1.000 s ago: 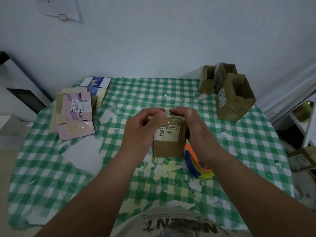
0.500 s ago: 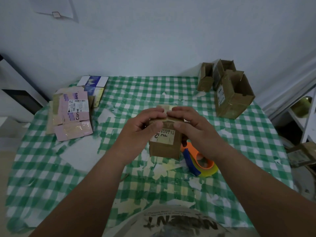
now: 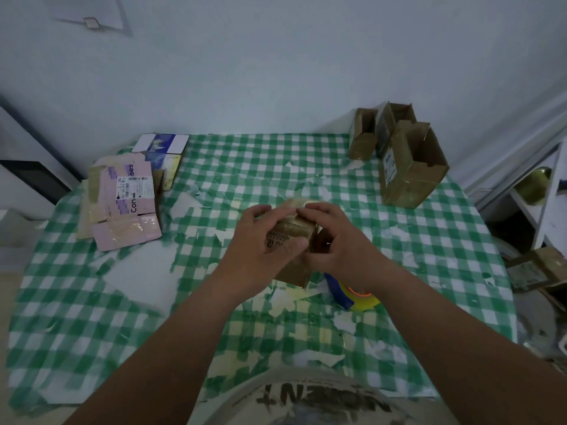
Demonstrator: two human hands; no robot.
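From the head camera we look down on a table [image 3: 245,167] covered with a green and white checked cloth, worn through to pale patches in many places. Near the middle of the table, a little towards its right edge, both hands hold a small brown cardboard box [image 3: 299,230]. The left hand [image 3: 260,240] grasps it with fingers curled over the taped top and the thumb laid across the front, partly covering a pale printed label. The right hand [image 3: 340,243] grips the top and right side, its fingertips meeting those of the left on the top. The box is tilted; we cannot tell whether its lower corner touches the cloth. Just beside the right wrist, towards the near edge, lies a blue, yellow and orange tape dispenser [image 3: 352,297]. At the far left corner sits a pile of flattened cartons [image 3: 122,204], pink and brown, with a blue and white one behind it. At the far right corner stand several open brown boxes [image 3: 411,167]. A printed shirt [image 3: 306,400] shows at the near edge.
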